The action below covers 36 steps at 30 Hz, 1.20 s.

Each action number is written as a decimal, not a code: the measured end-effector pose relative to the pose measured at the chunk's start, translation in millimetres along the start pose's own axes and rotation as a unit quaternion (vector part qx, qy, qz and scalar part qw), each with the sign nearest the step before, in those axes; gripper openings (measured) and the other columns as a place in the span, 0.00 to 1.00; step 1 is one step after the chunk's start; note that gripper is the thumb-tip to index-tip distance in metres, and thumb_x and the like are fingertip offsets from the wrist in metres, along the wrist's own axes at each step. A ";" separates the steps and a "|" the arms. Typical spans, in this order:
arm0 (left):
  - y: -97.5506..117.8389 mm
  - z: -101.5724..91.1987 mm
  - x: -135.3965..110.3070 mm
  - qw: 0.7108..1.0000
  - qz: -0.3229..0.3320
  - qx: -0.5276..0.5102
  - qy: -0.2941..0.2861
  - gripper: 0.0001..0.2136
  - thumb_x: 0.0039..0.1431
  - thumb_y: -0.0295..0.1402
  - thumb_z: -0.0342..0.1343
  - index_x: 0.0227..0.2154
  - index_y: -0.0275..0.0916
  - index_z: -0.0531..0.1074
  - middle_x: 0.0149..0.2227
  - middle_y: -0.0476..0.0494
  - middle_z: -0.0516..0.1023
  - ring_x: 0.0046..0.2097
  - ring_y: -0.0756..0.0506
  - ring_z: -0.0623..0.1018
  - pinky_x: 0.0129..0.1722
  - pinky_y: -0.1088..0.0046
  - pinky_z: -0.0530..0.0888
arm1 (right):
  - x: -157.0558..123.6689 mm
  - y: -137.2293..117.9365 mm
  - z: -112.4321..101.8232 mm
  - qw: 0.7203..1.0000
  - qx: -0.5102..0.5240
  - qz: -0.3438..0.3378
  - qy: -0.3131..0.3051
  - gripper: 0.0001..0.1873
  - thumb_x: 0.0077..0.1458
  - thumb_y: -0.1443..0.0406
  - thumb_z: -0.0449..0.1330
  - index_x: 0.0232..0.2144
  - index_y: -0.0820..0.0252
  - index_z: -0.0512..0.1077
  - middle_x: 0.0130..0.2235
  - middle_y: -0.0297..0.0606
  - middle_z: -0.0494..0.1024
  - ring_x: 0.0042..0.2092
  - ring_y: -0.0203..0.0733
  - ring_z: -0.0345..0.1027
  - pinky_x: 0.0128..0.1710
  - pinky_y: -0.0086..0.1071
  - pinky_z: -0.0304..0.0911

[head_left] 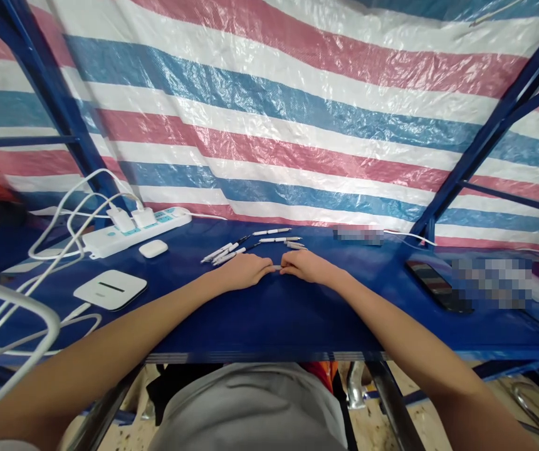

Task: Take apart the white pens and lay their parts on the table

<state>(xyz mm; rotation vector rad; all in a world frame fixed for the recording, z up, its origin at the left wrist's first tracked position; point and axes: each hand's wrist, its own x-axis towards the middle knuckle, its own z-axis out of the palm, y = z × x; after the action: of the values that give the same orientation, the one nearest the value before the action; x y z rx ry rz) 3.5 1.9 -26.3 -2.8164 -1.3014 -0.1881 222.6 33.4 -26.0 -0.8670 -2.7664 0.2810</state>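
The left hand (244, 272) and right hand (308, 266) lie on a blue tabletop (269, 322), fingers narrowed, their tips pinching a small pale pen part (276, 268) between them; it looks light, stiff and slick, best held at its ends. Loose white pens (232, 252) lie just beyond, near a white power strip (133, 233).

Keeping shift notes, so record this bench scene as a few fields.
Left hand: fingertips at a small pale item, too small to identify
Right hand: fingertips at the same item
Nearby: loose white-and-black pens on a blue tabletop
Also on bench: white power strip, earbud case, smartphone
Backdrop: striped tarpaulin
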 end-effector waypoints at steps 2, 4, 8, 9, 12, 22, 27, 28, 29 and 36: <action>-0.3 0.1 0.6 1.000 -0.009 0.004 -0.002 0.16 0.70 0.41 0.39 0.36 0.40 0.69 0.28 0.45 0.75 0.31 0.42 0.75 0.28 0.72 0.62 | -0.5 -0.2 -2.0 1.000 -0.001 0.006 0.009 0.12 0.59 0.59 0.54 0.35 0.62 0.70 0.35 0.38 0.74 0.36 0.36 0.65 0.36 0.30 0.56; -1.2 -0.9 0.8 1.000 -0.014 0.009 0.000 0.16 0.70 0.42 0.38 0.37 0.40 0.69 0.28 0.45 0.75 0.31 0.43 0.75 0.27 0.72 0.62 | -1.1 -1.6 -4.2 1.000 0.002 0.009 0.013 0.14 0.60 0.57 0.52 0.35 0.62 0.70 0.34 0.38 0.74 0.35 0.36 0.64 0.36 0.30 0.56; -3.6 -2.7 0.3 1.000 -0.017 0.022 0.003 0.16 0.70 0.41 0.37 0.37 0.40 0.68 0.29 0.45 0.75 0.30 0.43 0.75 0.26 0.72 0.61 | -1.3 -4.2 -5.7 1.000 0.017 0.000 -0.005 0.20 0.65 0.58 0.44 0.34 0.62 0.71 0.33 0.37 0.75 0.33 0.34 0.65 0.36 0.29 0.58; -4.1 -2.6 0.2 1.000 -0.016 0.024 0.002 0.15 0.70 0.40 0.37 0.38 0.41 0.68 0.29 0.45 0.75 0.30 0.43 0.75 0.26 0.72 0.62 | -1.0 -4.3 -5.3 1.000 0.022 -0.002 -0.010 0.20 0.65 0.59 0.43 0.34 0.62 0.71 0.33 0.37 0.75 0.33 0.33 0.65 0.37 0.29 0.58; -4.5 -1.1 0.1 1.000 -0.012 0.024 0.000 0.15 0.70 0.41 0.37 0.39 0.41 0.67 0.31 0.45 0.76 0.31 0.43 0.75 0.27 0.72 0.62 | -0.2 -3.5 -3.2 0.999 0.034 -0.001 -0.015 0.17 0.64 0.62 0.44 0.35 0.62 0.71 0.33 0.36 0.75 0.33 0.32 0.66 0.36 0.29 0.59; -5.3 1.2 1.1 1.000 -0.012 0.014 0.003 0.15 0.70 0.42 0.37 0.35 0.41 0.66 0.28 0.47 0.74 0.30 0.43 0.76 0.27 0.72 0.63 | 0.2 -3.7 -3.0 0.998 0.064 0.029 0.001 0.18 0.63 0.55 0.46 0.35 0.61 0.70 0.33 0.36 0.75 0.34 0.33 0.66 0.35 0.29 0.57; -4.8 0.6 0.5 1.000 -0.014 0.019 0.002 0.15 0.70 0.41 0.37 0.36 0.41 0.66 0.27 0.47 0.74 0.30 0.43 0.76 0.27 0.72 0.63 | 1.4 -4.2 -1.0 0.998 0.065 0.023 -0.007 0.16 0.64 0.60 0.45 0.35 0.61 0.70 0.33 0.35 0.75 0.33 0.32 0.66 0.36 0.29 0.58; -4.7 0.3 0.2 1.000 -0.013 0.019 0.000 0.15 0.70 0.42 0.37 0.36 0.41 0.66 0.27 0.47 0.74 0.30 0.43 0.76 0.27 0.72 0.63 | 1.6 -4.0 -0.5 0.998 0.064 0.024 -0.001 0.15 0.63 0.59 0.48 0.35 0.61 0.70 0.33 0.35 0.75 0.34 0.33 0.66 0.36 0.29 0.58; -4.6 0.0 0.0 1.000 -0.014 0.018 -0.001 0.15 0.70 0.42 0.37 0.36 0.41 0.66 0.27 0.46 0.74 0.30 0.43 0.75 0.27 0.72 0.64 | 1.7 -3.9 -0.2 0.998 0.063 0.025 0.005 0.13 0.62 0.59 0.50 0.36 0.61 0.70 0.33 0.36 0.75 0.34 0.33 0.66 0.36 0.29 0.57; -5.0 0.1 0.4 1.000 -0.020 0.003 -0.003 0.17 0.69 0.43 0.36 0.36 0.41 0.67 0.28 0.45 0.74 0.30 0.42 0.75 0.29 0.71 0.65 | 0.2 -4.9 -2.1 0.998 0.065 0.019 0.005 0.18 0.64 0.57 0.45 0.36 0.61 0.70 0.35 0.36 0.75 0.34 0.33 0.66 0.37 0.29 0.59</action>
<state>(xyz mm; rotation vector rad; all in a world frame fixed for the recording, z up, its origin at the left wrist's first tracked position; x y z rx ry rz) 0.0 5.4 -26.5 -2.7899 -1.3593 -0.1761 220.5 29.8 -22.8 -0.8863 -2.6891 0.4574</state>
